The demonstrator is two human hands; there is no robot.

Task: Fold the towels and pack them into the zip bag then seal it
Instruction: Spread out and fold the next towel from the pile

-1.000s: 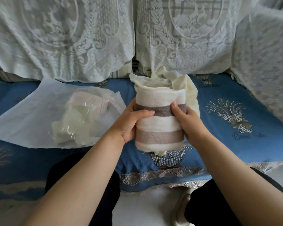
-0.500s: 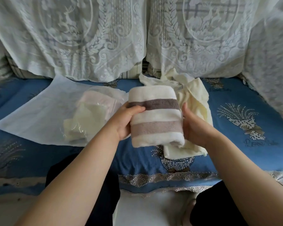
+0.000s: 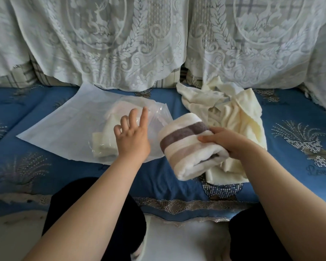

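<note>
You have a folded striped towel [image 3: 188,147], white with brown and tan bands, tilted above the sofa seat's front edge. Your clear zip bag [image 3: 139,132] lies mid-seat to its left, holding folded pale towels [image 3: 105,142]. A crumpled cream towel [image 3: 233,117] sprawls toward the seat's back edge

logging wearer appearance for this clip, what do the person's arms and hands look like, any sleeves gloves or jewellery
Both forearms are bare all the way to the bottom edge of the picture, with no sleeves in view. The left hand and the right hand wear no gloves, and no rings, watch or bracelets show on either. The fingernails look short and unpainted. Dark trousers cover the knees beneath the arms.
</note>
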